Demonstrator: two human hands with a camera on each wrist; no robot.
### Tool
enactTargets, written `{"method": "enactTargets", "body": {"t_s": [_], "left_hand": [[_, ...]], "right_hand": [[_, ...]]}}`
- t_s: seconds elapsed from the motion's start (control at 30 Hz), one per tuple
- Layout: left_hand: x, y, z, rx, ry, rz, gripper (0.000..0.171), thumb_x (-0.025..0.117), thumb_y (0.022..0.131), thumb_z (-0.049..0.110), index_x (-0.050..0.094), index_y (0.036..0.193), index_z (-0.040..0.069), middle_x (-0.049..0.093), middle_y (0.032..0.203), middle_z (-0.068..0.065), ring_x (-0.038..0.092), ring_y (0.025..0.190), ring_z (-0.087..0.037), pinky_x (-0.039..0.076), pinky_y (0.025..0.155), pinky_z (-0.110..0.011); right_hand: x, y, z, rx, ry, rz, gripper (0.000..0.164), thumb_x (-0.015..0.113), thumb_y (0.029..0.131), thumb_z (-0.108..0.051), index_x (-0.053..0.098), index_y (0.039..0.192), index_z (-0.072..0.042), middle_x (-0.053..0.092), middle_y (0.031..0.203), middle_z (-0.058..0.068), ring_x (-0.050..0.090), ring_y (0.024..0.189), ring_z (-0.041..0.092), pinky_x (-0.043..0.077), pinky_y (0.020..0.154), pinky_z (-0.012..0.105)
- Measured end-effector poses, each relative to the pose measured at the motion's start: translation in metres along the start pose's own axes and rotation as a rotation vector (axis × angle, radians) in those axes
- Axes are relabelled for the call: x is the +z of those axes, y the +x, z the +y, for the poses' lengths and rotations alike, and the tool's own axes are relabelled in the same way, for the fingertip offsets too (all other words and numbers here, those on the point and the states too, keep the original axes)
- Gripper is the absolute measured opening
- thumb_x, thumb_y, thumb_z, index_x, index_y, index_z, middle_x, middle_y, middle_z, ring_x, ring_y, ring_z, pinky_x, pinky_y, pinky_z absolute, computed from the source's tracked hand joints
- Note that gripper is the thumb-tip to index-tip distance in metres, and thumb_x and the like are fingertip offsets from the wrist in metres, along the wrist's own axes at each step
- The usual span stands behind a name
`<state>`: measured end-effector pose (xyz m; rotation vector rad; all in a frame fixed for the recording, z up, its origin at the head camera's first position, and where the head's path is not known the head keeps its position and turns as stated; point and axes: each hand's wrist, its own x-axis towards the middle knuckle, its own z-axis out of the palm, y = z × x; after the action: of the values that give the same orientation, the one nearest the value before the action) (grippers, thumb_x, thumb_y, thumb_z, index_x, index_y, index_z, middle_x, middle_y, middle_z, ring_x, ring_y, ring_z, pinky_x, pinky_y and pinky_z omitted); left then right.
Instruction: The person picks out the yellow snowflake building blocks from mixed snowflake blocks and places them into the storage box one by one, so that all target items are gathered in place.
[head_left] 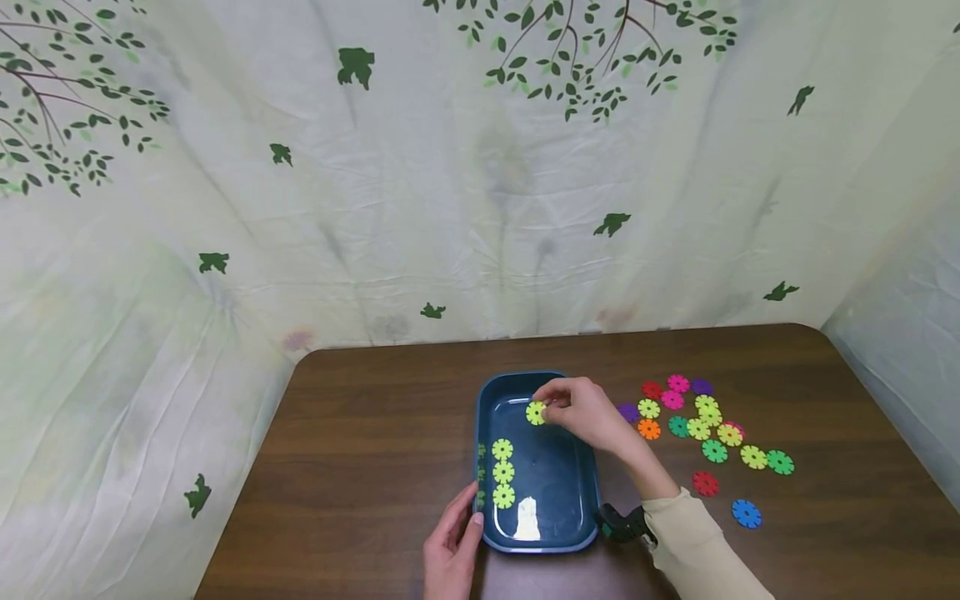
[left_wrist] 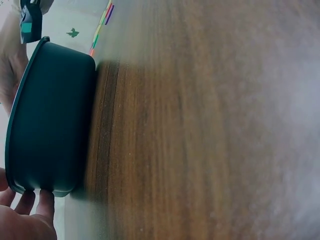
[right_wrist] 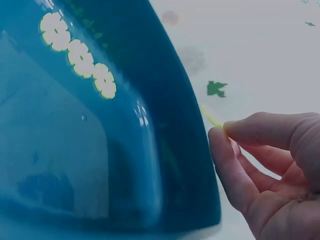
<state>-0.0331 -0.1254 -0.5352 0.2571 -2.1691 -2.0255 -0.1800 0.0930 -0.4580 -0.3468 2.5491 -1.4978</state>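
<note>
In the head view a blue tray (head_left: pixel 551 533) stands on the table, with three yellow notched plastic discs (head_left: pixel 503 472) lined up along its left side. My right hand (head_left: pixel 588 414) pinches another yellow notched disc (head_left: pixel 535 412) above the far end of the tray. The right wrist view shows this held disc (right_wrist: pixel 212 116) edge-on between thumb and forefinger. My left hand (head_left: pixel 452 550) holds the tray's near left edge. Fingertips (left_wrist: pixel 46 202) touch the tray's outer wall (left_wrist: pixel 52 115) in the left wrist view, with the thumb partly cut off at the rim.
Right of the tray, loose notched discs lie scattered on the wooden table (head_left: pixel 360 467), among them a blue disc (head_left: pixel 746 513), a red disc (head_left: pixel 705 483) and an orange disc (head_left: pixel 648 429). A white cloth (head_left: pixel 450 167) with leaf prints hangs behind the table.
</note>
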Motion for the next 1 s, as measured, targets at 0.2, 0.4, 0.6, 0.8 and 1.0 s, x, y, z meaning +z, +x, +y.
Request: {"method": "enactTargets", "body": {"t_s": [0.2, 0.4, 0.6, 0.8, 1.0], "left_hand": [[-0.001, 0.0, 0.0, -0.021, 0.01, 0.006, 0.038, 0.063, 0.091, -0.004, 0.064, 0.129, 0.004, 0.06, 0.132, -0.011, 0.055, 0.119, -0.007, 0.04, 0.099, -0.014], [-0.001, 0.0, -0.002, 0.041, 0.0, 0.002, 0.038, 0.063, 0.091, -0.006, 0.063, 0.128, 0.0, 0.06, 0.131, -0.017, 0.056, 0.118, -0.007, 0.041, 0.098, -0.014], [0.0, 0.0, -0.001, 0.044, -0.009, 0.003, 0.038, 0.063, 0.09, -0.006, 0.064, 0.128, 0.002, 0.061, 0.13, -0.013, 0.057, 0.118, -0.008, 0.041, 0.099, -0.015], [-0.001, 0.0, -0.001, 0.055, -0.003, -0.001, 0.037, 0.063, 0.091, -0.005, 0.063, 0.128, 0.001, 0.061, 0.13, -0.015, 0.056, 0.119, -0.008, 0.041, 0.099, -0.015], [-0.001, -0.001, -0.002, 0.072, -0.012, -0.002, 0.036, 0.063, 0.092, -0.003, 0.063, 0.128, -0.001, 0.06, 0.13, -0.019, 0.056, 0.119, -0.007, 0.041, 0.099, -0.014]], "right_hand": [[0.009, 0.009, -0.002, -0.009, 0.029, -0.032, 0.017, 0.067, 0.087, -0.002, 0.072, 0.102, -0.007, 0.064, 0.086, 0.002, 0.057, 0.074, 0.02, 0.053, 0.066, 0.03], [0.019, 0.017, -0.003, -0.004, 0.025, -0.043, 0.018, 0.067, 0.085, 0.0, 0.073, 0.1, -0.007, 0.063, 0.085, 0.003, 0.056, 0.074, 0.019, 0.052, 0.065, 0.03], [0.031, 0.022, -0.002, -0.028, -0.004, -0.055, 0.015, 0.066, 0.087, 0.0, 0.073, 0.099, -0.007, 0.064, 0.085, 0.004, 0.057, 0.073, 0.017, 0.053, 0.065, 0.029], [0.042, 0.028, 0.001, -0.037, -0.02, -0.071, 0.016, 0.066, 0.086, 0.003, 0.073, 0.098, -0.006, 0.063, 0.084, 0.002, 0.056, 0.073, 0.017, 0.051, 0.065, 0.029], [0.049, 0.036, 0.004, -0.035, -0.039, -0.08, 0.017, 0.067, 0.084, 0.004, 0.073, 0.096, -0.006, 0.063, 0.083, 0.001, 0.056, 0.073, 0.016, 0.049, 0.064, 0.029]]}}
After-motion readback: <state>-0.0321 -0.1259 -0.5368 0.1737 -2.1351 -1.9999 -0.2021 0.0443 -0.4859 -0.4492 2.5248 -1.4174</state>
